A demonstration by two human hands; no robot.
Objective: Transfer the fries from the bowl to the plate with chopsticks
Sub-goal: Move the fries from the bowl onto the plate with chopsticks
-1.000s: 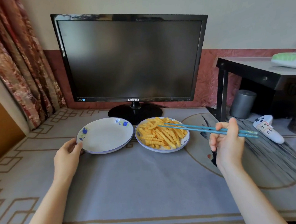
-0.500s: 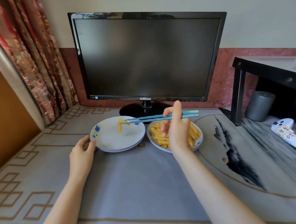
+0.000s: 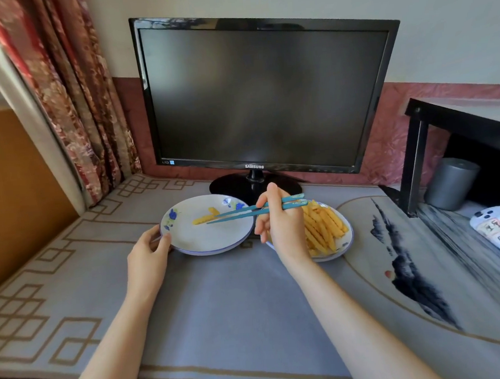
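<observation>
A dark Samsung monitor (image 3: 261, 96) stands at the back of the table (image 3: 236, 308). In front, the left hand (image 3: 147, 255) grips the rim of the flowered plate (image 3: 208, 239); beside it the bowl (image 3: 340, 243) holds crinkle fries (image 3: 324, 227). The right hand (image 3: 281, 228) is closed around blue chopsticks (image 3: 244, 213), tips by one fry (image 3: 205, 217) lying on the plate.

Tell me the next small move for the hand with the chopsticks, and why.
Probably swing the chopsticks back right to the bowl for another piece. One fry already lies on the plate, which the left hand steadies, while the right hand hovers above the bowl's remaining fries.
</observation>
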